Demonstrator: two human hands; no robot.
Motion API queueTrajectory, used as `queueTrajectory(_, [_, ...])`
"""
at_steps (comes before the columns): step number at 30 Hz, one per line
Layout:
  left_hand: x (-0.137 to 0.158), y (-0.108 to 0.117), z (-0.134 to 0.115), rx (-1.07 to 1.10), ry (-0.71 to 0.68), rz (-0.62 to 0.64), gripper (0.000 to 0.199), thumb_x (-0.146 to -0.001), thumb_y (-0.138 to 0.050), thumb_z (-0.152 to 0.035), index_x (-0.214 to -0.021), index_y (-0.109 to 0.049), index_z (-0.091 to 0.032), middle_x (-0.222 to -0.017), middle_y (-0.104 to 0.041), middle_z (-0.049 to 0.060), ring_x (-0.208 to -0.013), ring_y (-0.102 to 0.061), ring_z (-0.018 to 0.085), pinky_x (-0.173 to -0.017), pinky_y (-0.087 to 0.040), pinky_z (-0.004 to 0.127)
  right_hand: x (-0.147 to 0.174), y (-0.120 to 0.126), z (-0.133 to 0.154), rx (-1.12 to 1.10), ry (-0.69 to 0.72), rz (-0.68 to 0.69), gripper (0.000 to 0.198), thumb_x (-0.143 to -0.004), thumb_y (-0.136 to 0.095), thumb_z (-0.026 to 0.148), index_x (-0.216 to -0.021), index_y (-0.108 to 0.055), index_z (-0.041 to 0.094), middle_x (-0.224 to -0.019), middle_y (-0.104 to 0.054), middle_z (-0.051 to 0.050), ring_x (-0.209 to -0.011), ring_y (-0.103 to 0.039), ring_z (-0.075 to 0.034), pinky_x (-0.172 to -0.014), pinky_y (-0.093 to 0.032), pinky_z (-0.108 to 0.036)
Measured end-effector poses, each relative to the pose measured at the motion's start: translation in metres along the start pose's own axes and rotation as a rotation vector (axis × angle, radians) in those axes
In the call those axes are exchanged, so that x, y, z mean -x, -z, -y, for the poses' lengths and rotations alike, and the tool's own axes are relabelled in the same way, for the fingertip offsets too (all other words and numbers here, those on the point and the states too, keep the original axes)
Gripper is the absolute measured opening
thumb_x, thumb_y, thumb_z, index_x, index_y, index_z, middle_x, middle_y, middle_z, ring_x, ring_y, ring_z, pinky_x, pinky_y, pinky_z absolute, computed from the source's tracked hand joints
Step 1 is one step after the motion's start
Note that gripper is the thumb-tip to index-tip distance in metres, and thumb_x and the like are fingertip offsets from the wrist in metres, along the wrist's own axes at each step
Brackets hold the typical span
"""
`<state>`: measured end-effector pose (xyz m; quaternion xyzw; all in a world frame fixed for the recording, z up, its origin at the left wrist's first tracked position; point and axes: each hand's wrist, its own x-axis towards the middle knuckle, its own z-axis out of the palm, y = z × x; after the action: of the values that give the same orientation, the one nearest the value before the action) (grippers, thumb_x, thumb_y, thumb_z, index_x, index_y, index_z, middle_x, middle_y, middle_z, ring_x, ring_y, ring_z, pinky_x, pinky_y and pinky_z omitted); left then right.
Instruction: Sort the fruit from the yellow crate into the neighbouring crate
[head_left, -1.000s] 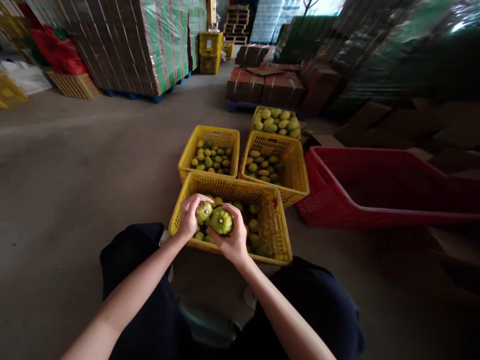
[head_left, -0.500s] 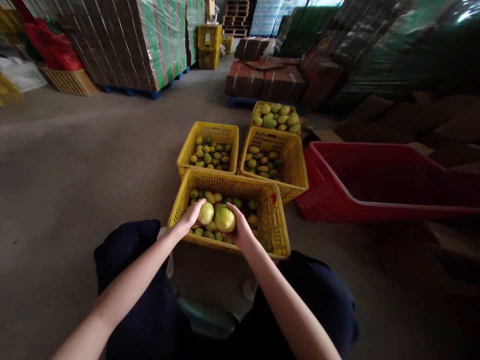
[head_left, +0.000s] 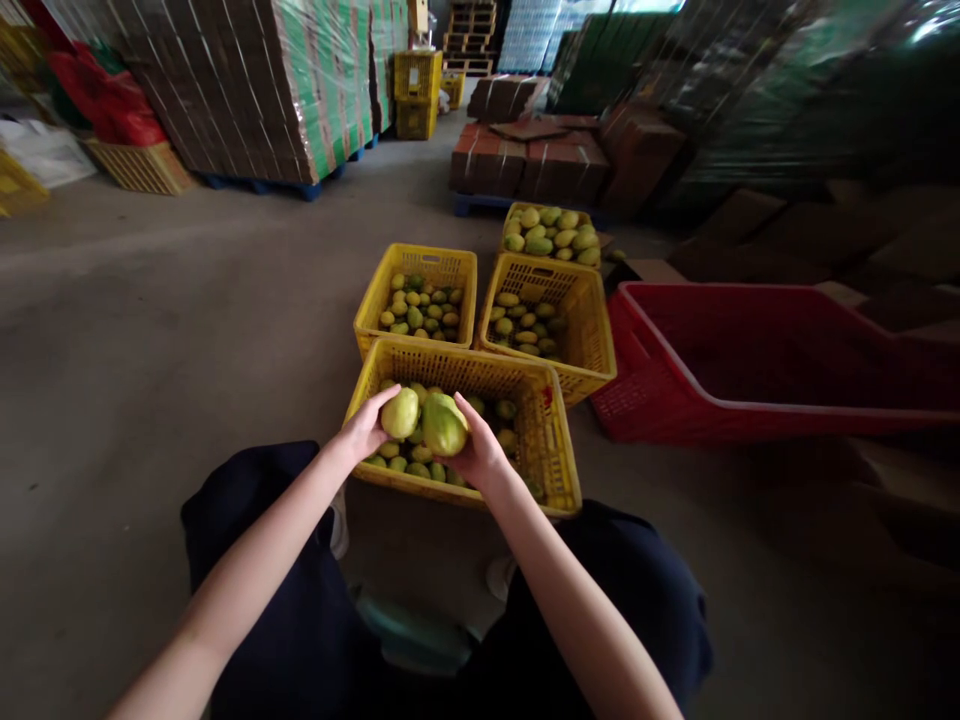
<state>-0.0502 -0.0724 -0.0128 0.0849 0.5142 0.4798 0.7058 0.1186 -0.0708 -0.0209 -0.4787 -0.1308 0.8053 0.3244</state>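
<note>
My left hand (head_left: 365,430) is closed around a pale yellow-green papaya (head_left: 400,413). A larger, greener papaya (head_left: 445,425) with faint ridges rests in my right hand (head_left: 481,455), fingers curled under it. The two fruits are side by side, almost touching, above the near yellow crate (head_left: 553,440). Several smaller green and yellow fruits (head_left: 420,470) lie inside that crate, partly hidden by my hands and the held papayas. The undersides of both papayas and some of my fingers are out of sight.
Behind stand a left yellow crate (head_left: 375,290), a right yellow crate (head_left: 592,320) and a fuller far crate (head_left: 555,235), all holding fruit. A large red bin (head_left: 645,400) is to the right. Stacked cardboard (head_left: 525,160) and wrapped pallets (head_left: 322,90) stand farther back.
Both hands have risen slightly with their papayas. The left one has shifted a little to the left, and the right papaya has turned, showing a greener side. The crates stay put.
</note>
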Motion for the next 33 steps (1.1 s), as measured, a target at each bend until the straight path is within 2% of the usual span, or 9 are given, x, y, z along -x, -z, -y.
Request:
queueTrajectory(2, [0.003,0.001,-0.004,0.062,0.009,-0.010,0.019,-0.092,-0.058,-0.024,-0.094,-0.069,-0.009,-0.074,-0.074,0.008,-0.059,-0.069,0.016,-0.055,-0.059,0.025,0.001,-0.001,0.001,-0.046,0.002,-0.008,0.034,-0.095,-0.052,0.047,-0.100,-0.067,0.018,-0.067,-0.072,-0.003,-0.049,-0.064,-0.018,-0.042,-0.046,-0.026])
queueTrajectory(6, [0.007,0.006,-0.008,0.176,0.006,0.131,0.031,-0.096,-0.050,-0.030,-0.095,-0.069,-0.006,-0.076,-0.074,0.012,-0.058,-0.070,0.017,-0.051,-0.058,0.023,0.003,-0.003,0.003,-0.190,0.012,-0.048,0.040,-0.095,-0.046,0.051,-0.093,-0.068,0.017,-0.067,-0.072,-0.007,-0.052,-0.066,-0.020,-0.044,-0.047,-0.027])
queueTrajectory(9, [0.008,0.007,-0.006,0.263,0.013,0.169,0.039,-0.097,-0.042,-0.034,-0.093,-0.068,-0.006,-0.076,-0.074,0.014,-0.056,-0.069,0.018,-0.048,-0.057,0.023,0.004,-0.005,0.004,-0.290,0.067,-0.120,0.034,-0.095,-0.049,0.047,-0.088,-0.066,0.018,-0.064,-0.071,-0.005,-0.052,-0.065,-0.018,-0.048,-0.050,-0.027])
queueTrajectory(13, [0.006,0.002,-0.001,0.315,-0.029,0.065,0.036,-0.095,-0.044,-0.035,-0.100,-0.068,-0.008,-0.068,-0.072,0.009,-0.050,-0.066,0.018,-0.043,-0.054,0.025,0.004,-0.007,0.003,-0.351,0.088,-0.171,0.026,-0.094,-0.052,0.040,-0.084,-0.065,0.020,-0.060,-0.069,-0.001,-0.050,-0.063,-0.017,-0.050,-0.053,-0.028])
queueTrajectory(20, [-0.001,-0.001,0.006,0.529,-0.096,-0.173,0.031,-0.095,-0.046,-0.038,-0.104,-0.065,-0.015,-0.071,-0.070,0.005,-0.065,-0.071,0.020,-0.057,-0.061,0.030,0.000,-0.002,0.000,-0.383,0.012,-0.179,0.024,-0.092,-0.045,0.033,-0.086,-0.064,0.020,-0.069,-0.071,-0.005,-0.061,-0.067,-0.021,-0.057,-0.056,-0.035])
queueTrajectory(24, [-0.003,-0.001,0.008,0.540,-0.181,-0.177,0.016,-0.090,-0.061,-0.030,-0.099,-0.064,-0.018,-0.077,-0.070,0.003,-0.067,-0.070,0.016,-0.065,-0.063,0.029,0.003,-0.003,0.001,-0.423,0.048,-0.163,0.021,-0.091,-0.048,0.033,-0.088,-0.064,0.021,-0.071,-0.071,-0.003,-0.065,-0.067,-0.020,-0.061,-0.058,-0.036])
queueTrajectory(27, [-0.001,-0.003,0.008,0.527,-0.194,-0.165,0.011,-0.085,-0.068,-0.022,-0.094,-0.064,-0.018,-0.074,-0.070,0.001,-0.064,-0.069,0.014,-0.061,-0.062,0.025,0.005,-0.005,0.002,-0.388,0.106,-0.174,0.015,-0.087,-0.059,0.034,-0.088,-0.065,0.021,-0.071,-0.071,-0.002,-0.066,-0.066,-0.019,-0.064,-0.059,-0.034])
queueTrajectory(30, [0.002,-0.004,0.008,0.514,-0.119,-0.106,0.013,-0.089,-0.063,-0.028,-0.092,-0.064,-0.015,-0.070,-0.069,0.004,-0.060,-0.069,0.016,-0.053,-0.060,0.024,0.004,-0.004,0.001,-0.389,0.105,-0.165,0.013,-0.086,-0.061,0.033,-0.089,-0.065,0.021,-0.072,-0.071,-0.001,-0.066,-0.066,-0.018,-0.065,-0.059,-0.034])
queueTrajectory(33, [0.003,-0.004,0.010,0.494,-0.042,-0.041,0.027,-0.095,-0.046,-0.030,-0.097,-0.066,-0.012,-0.072,-0.072,0.010,-0.058,-0.070,0.019,-0.048,-0.058,0.026,0.000,-0.002,-0.001,-0.437,0.074,-0.191,0.020,-0.089,-0.054,0.038,-0.090,-0.064,0.021,-0.071,-0.071,-0.003,-0.067,-0.066,-0.020,-0.062,-0.058,-0.036])
